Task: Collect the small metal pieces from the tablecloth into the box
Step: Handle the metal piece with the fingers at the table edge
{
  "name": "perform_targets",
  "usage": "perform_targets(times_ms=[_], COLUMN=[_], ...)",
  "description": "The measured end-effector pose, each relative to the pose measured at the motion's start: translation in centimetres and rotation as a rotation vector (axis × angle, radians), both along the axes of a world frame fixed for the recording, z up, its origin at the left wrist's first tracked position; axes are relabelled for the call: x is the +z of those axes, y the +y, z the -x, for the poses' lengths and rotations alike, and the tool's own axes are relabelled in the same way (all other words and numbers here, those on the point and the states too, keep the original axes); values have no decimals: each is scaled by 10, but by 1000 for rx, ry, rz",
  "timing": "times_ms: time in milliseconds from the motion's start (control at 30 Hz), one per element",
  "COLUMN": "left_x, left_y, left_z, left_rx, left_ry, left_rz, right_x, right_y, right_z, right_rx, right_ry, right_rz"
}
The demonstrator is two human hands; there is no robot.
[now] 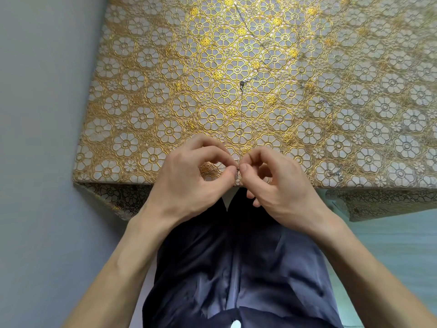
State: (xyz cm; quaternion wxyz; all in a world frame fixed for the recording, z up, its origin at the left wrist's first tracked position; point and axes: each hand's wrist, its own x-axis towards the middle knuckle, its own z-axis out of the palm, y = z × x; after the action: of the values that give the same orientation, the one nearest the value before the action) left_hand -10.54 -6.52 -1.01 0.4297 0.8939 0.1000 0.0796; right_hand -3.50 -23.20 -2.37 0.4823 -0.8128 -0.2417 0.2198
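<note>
My left hand (pixel 189 181) and my right hand (pixel 281 183) meet at the near edge of the table, thumbs and forefingers pinching a tiny metal piece (pixel 238 169) between them. A thin chain or thread runs from that piece up across the gold floral tablecloth (pixel 142 95) to a small metal clasp (pixel 243 83), then on toward the far edge. Other small grey metal bits lie to the right, one (pixel 324 102) mid-table and one (pixel 337 174) near the front edge. No box is in view.
The table's left edge borders a grey-blue wall (pixel 42 114). The tablecloth hangs down over the front edge. My dark trousers (pixel 236 268) fill the space below the table, with pale floor to the right.
</note>
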Motion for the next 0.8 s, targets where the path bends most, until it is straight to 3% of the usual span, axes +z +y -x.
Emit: perform_targets(times_ms=[233, 600, 800], left_x=[1, -1, 1], left_y=[-1, 2, 1], left_z=[0, -1, -2], left_rx=[6, 21, -9], left_ry=[-3, 4, -17], left_rz=[-15, -23, -36], right_x=[-3, 4, 1], right_y=[0, 0, 0], right_z=[-1, -1, -2], right_rx=[20, -28, -6], right_ry=[-169, 192, 137], right_rz=[18, -53, -29])
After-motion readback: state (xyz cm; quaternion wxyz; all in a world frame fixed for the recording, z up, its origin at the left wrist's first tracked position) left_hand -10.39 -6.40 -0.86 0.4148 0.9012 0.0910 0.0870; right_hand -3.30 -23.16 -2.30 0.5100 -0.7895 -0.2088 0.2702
